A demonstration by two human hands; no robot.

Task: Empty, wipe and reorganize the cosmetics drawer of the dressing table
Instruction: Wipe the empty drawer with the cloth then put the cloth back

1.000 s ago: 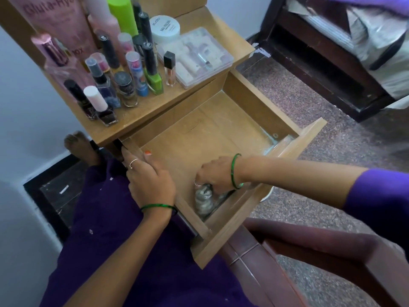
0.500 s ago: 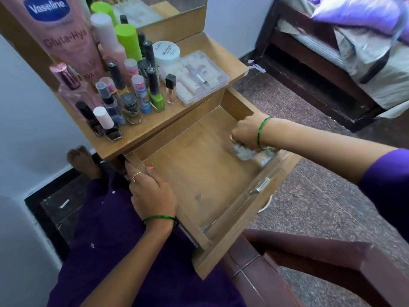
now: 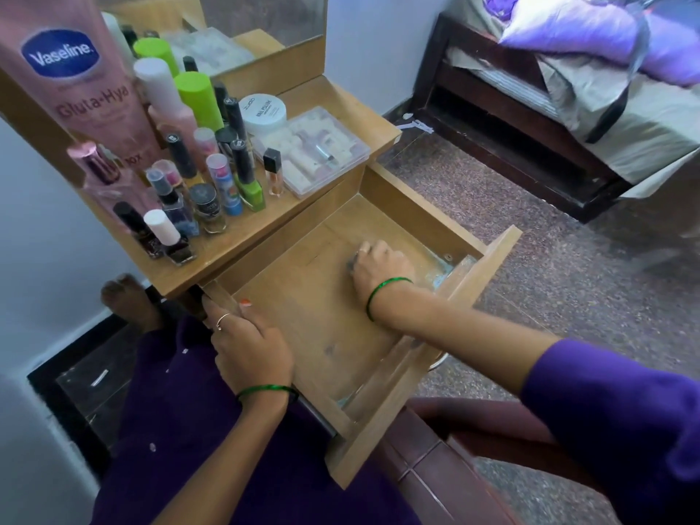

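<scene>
Head view: right hand (image 3: 380,261), clenched on probably a wipe, has moved from drawer (image 3: 428,217) 6 o'clock corner toward centre; left hand (image 3: 252,348) still grips side wall. Wiping continues.

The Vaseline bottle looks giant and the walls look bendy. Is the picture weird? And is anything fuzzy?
Head view: the wide-angle lens stretches things near the edges, so the Vaseline bottle looms large and the straight lines bow. Head view: the right hand wiping inside the drawer looks slightly smeared, and whatever it holds is hidden. Head view: the mirror looks dull and hazy.
</scene>
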